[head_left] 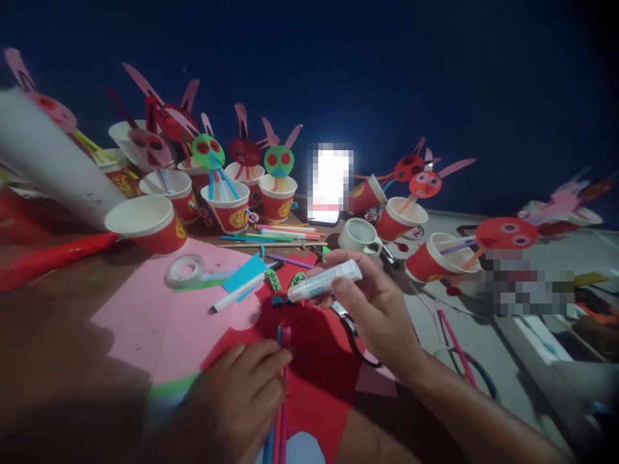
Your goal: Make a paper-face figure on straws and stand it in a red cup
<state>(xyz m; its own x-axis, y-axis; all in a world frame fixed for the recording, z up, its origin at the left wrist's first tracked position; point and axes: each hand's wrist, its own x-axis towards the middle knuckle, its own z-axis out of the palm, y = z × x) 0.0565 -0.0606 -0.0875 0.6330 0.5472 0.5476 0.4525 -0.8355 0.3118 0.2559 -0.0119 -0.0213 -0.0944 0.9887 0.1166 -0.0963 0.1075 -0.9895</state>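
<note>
My right hand [380,316] is closed round a white glue tube [326,282], its narrow end pointing left and slightly down. That end is over a small piece with dark round spots [277,301] and green patterned strips [274,280], lying on red paper [316,367]. My left hand [244,390] grips pink and blue straws [277,422], which lie lengthwise towards me over the red paper. A pair of scissors [355,338] is partly hidden under my right hand. A white marker [236,293] rests across a blue paper scrap [249,272] nearby.
Pink paper [140,316] and a tape roll [185,270] lie left. Paper cups [227,209] with animal-faced figures stand along the back. A mug [358,235], several pens [285,233] and a lit phone [330,183] are behind my hands. An empty cup [145,225] tilts at left.
</note>
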